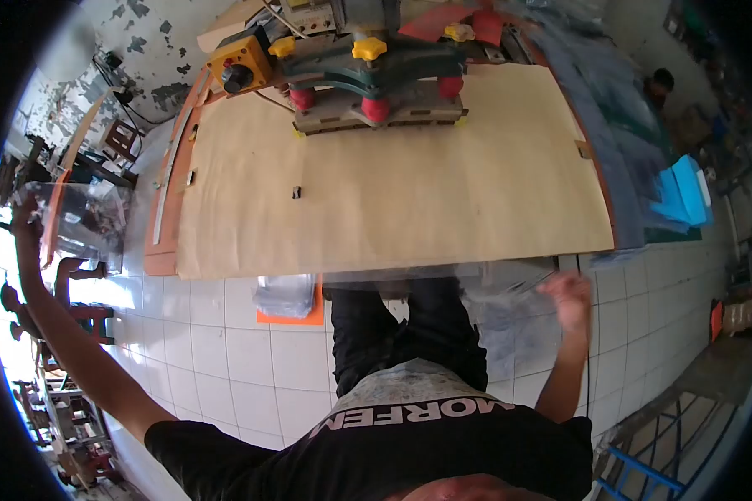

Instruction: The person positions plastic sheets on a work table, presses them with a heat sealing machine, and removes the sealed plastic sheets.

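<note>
I have my left hand (pixel 27 210) far out beyond the left side of the tan board (pixel 443 192), and it seems to be grasping a clear sheet (pixel 96 221) by the near edge, though the fingers are too small and dark to make out fully. I judge the wide reach gives the thin plastic room to hang loose, off the board. My right hand (pixel 570 302) is just off the board's front edge, toward its right end, with the fingers curled; it is blurred, and I cannot tell whether they pinch the transparent film (pixel 497 280) beside them. That film lies along the board's front edge above my legs. Below that edge, left of my knees, a stack of clear plastic (pixel 284 294) sits on something orange, probably put there to be within easy reach. At the board's back stands the press (pixel 376 83), with yellow knobs above and red supports below, and the control box (pixel 241 65) is at its left, likely so the dial faces me. The board looks smooth and slightly creased, with a small black piece (pixel 297 192) left of its middle. Past its left end is a peeling wall (pixel 142 50); beyond its right, greyish plastic (pixel 622 179) and another person (pixel 662 82); in front, white floor tiles (pixel 242 359).
</note>
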Tool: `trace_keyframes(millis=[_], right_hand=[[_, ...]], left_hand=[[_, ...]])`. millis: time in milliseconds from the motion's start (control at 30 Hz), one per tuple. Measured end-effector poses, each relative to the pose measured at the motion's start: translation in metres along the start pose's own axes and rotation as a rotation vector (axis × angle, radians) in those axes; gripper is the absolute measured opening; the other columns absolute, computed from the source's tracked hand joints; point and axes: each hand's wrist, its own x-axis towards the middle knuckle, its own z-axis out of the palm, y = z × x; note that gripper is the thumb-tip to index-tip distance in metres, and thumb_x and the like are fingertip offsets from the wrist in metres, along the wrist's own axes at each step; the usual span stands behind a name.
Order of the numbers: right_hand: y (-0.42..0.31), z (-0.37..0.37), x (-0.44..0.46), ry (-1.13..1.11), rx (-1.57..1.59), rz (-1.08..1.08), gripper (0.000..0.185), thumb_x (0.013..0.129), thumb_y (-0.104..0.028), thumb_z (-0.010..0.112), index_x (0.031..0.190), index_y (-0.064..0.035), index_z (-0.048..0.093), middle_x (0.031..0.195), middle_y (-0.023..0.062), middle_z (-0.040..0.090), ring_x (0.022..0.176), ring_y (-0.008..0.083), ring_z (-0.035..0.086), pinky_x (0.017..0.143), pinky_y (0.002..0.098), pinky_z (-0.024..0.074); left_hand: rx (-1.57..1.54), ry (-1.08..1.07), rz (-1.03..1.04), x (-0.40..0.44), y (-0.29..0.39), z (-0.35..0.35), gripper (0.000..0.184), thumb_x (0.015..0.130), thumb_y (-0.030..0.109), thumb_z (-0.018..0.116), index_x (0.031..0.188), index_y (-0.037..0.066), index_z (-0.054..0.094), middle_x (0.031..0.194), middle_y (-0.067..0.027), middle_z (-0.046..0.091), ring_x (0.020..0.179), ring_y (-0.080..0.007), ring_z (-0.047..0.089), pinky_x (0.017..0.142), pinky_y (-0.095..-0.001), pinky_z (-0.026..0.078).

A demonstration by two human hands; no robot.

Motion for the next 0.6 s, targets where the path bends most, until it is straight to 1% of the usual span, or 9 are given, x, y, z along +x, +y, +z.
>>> trace_keyframes(millis=[33,100,167,233,300,333,400,567,600], right_hand=[[-0.018,-0.005,0.009,0.076,0.098,-0.031,0.015,0.088,-0.014,0.064,0.078,-0.0037,0.062,0.075,0.0082,0.065,0.067,0.0175,0.066,0.068,0.0343,0.0552],[-0.053,-0.007,0.032,0.393,0.041,-0.018,0.018,0.09,-0.019,0.064,0.081,-0.0043,0.059,0.069,0.0022,0.057,0.059,0.0117,0.058,0.06,0.0291,0.0497],[-0.058,-0.038,0.069,0.471,-0.093,-0.042,0.019,0.092,-0.024,0.064,0.085,-0.0063,0.06,0.067,-0.0021,0.051,0.053,0.0075,0.046,0.053,0.0256,0.0409],[-0.067,-0.051,0.107,0.525,-0.177,0.011,0.02,0.091,-0.025,0.066,0.084,-0.0066,0.061,0.065,-0.0044,0.046,0.053,0.0063,0.038,0.051,0.0235,0.0344],[-0.066,-0.073,0.144,0.469,-0.26,0.024,0.02,0.091,-0.025,0.066,0.083,-0.0068,0.061,0.065,-0.004,0.048,0.053,0.0059,0.04,0.05,0.0231,0.0348],[-0.064,-0.081,0.161,0.409,-0.341,0.038,0.02,0.09,-0.024,0.066,0.082,-0.0069,0.061,0.065,-0.0035,0.049,0.053,0.0055,0.042,0.049,0.0228,0.0352],[-0.058,-0.089,0.192,0.417,-0.418,0.087,0.019,0.09,-0.023,0.065,0.081,-0.0061,0.061,0.065,-0.0032,0.05,0.052,0.0056,0.043,0.048,0.0231,0.0357],[-0.038,-0.088,0.245,0.432,-0.557,0.18,0.019,0.089,-0.019,0.064,0.079,-0.0038,0.062,0.064,-0.0016,0.054,0.048,0.0065,0.047,0.044,0.0235,0.0372],[-0.032,-0.088,0.253,0.48,-0.636,0.167,0.019,0.089,-0.021,0.066,0.081,-0.0032,0.063,0.064,-0.0012,0.055,0.047,0.0065,0.046,0.042,0.0234,0.0356]], left_hand=[[-0.056,-0.05,-0.025,-0.011,0.007,0.027,0.037,0.094,0.026,0.052,0.127,0.008,0.055,0.099,-0.0011,0.061,0.068,-0.0078,0.058,0.053,-0.0171,0.041],[-0.227,-0.176,-0.12,-0.043,0.031,0.11,0.036,0.091,0.033,0.058,0.119,0.009,0.059,0.085,0.0024,0.055,0.059,-0.0052,0.049,0.049,-0.0175,0.035],[-0.36,-0.288,-0.205,-0.076,0.057,0.183,0.037,0.088,0.04,0.063,0.11,0.011,0.064,0.071,0.0058,0.049,0.051,-0.0025,0.04,0.046,-0.0179,0.03],[-0.276,-0.344,-0.133,-0.103,0.085,0.238,0.03,0.088,0.039,0.065,0.094,0.01,0.065,0.065,0.0072,0.045,0.047,-0.0027,0.04,0.042,-0.0191,0.03],[-0.425,-0.349,-0.242,-0.114,0.09,0.287,0.029,0.088,0.037,0.066,0.089,0.009,0.066,0.064,0.0071,0.045,0.045,-0.0021,0.039,0.041,-0.0193,0.029],[-0.485,-0.379,-0.27,-0.114,0.083,0.305,0.028,0.088,0.035,0.067,0.089,0.008,0.065,0.063,0.007,0.045,0.045,-0.0021,0.04,0.04,-0.0194,0.028],[-0.578,-0.383,-0.377,-0.103,0.058,0.344,0.026,0.087,0.031,0.069,0.09,0.006,0.065,0.063,0.0058,0.046,0.043,-0.0023,0.04,0.038,-0.0196,0.027],[-0.464,-0.283,-0.292,-0.087,0.062,0.384,0.028,0.086,0.033,0.07,0.09,0.006,0.067,0.063,0.0034,0.053,0.042,-0.0029,0.042,0.038,-0.0201,0.028],[-0.368,-0.225,-0.262,-0.08,0.058,0.392,0.03,0.085,0.035,0.071,0.088,0.006,0.068,0.063,0.0026,0.055,0.043,-0.0035,0.043,0.038,-0.0208,0.029]])
